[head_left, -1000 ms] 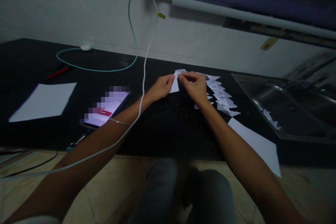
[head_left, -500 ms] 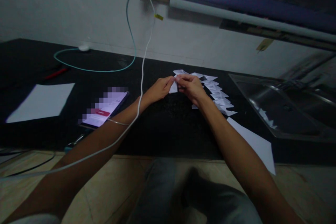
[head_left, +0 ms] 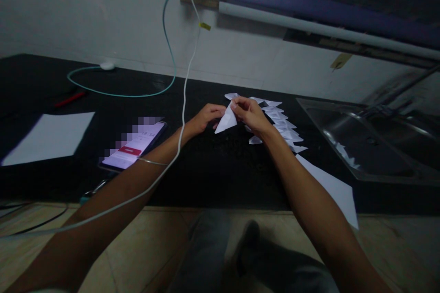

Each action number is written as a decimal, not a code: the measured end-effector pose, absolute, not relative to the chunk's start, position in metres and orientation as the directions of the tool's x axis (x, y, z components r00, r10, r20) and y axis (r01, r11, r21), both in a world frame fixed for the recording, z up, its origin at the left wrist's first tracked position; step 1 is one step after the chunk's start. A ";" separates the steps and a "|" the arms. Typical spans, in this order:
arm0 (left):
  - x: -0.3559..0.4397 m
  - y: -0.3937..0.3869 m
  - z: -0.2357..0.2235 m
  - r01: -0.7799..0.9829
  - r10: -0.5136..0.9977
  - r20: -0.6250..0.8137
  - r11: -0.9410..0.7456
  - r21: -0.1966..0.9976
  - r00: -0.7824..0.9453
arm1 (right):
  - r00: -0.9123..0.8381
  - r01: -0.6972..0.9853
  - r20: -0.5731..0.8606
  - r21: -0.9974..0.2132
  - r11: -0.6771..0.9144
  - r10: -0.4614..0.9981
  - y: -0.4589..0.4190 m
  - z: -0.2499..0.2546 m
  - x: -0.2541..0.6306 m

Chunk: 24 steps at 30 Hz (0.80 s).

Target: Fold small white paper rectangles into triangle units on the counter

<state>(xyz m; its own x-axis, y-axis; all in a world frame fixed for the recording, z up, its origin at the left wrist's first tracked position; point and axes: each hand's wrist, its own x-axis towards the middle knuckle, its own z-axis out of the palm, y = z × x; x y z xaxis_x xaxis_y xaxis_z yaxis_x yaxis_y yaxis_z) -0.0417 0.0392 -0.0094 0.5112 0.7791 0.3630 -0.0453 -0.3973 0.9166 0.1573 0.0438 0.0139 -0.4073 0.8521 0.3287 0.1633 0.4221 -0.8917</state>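
Note:
Between my hands is a folded piece of white paper (head_left: pixel 227 121), a narrow triangle with its point toward the lower left. My right hand (head_left: pixel 253 113) pinches its upper end between thumb and fingers. At its left edge, my left hand (head_left: pixel 206 118) has the thumb against the paper and the other fingers partly hidden behind it. Several folded white paper pieces (head_left: pixel 280 121) with pointed ends lie in an overlapping row beyond and beside my right hand and wrist.
A flat white sheet (head_left: pixel 326 181) lies under my right forearm, another sheet (head_left: pixel 51 136) at the left. A lit phone (head_left: pixel 135 146) lies by my left forearm. A white cable (head_left: pixel 184 110) crosses in front of that arm. At the right is a metal sink (head_left: pixel 364 142).
The folded paper has turned and come into fuller view, its point now to the lower left. My left hand has loosened and shifted slightly left. The view has moved a little.

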 end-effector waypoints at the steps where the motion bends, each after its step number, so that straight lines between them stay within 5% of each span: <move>1: -0.042 0.039 -0.009 -0.065 0.772 0.368 -0.394 0.917 0.518 | -0.398 0.153 0.340 -0.891 0.427 0.852 0.044 0.013 0.157; 9: -0.042 0.030 -0.006 -0.079 0.805 0.404 -0.412 0.908 0.434 | -0.361 0.114 0.348 -0.904 0.412 0.865 0.046 0.012 0.158; 15: -0.040 0.035 -0.008 -0.127 0.751 0.381 -0.374 0.919 0.540 | -0.332 0.126 0.395 -0.882 0.455 0.857 0.046 0.013 0.155; 24: -0.032 0.037 -0.014 0.120 0.837 0.299 -0.391 0.912 0.458 | -0.258 0.298 0.487 -0.781 0.549 0.834 0.035 0.007 0.138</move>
<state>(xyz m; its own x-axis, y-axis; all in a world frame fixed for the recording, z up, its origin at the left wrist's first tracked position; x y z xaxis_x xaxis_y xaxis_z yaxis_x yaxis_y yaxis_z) -0.0316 0.0370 -0.0141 0.4583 0.8370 0.2990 0.1196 -0.3914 0.9124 0.1382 0.0351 0.0073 -0.2582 0.8341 0.4875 0.2978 0.5487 -0.7811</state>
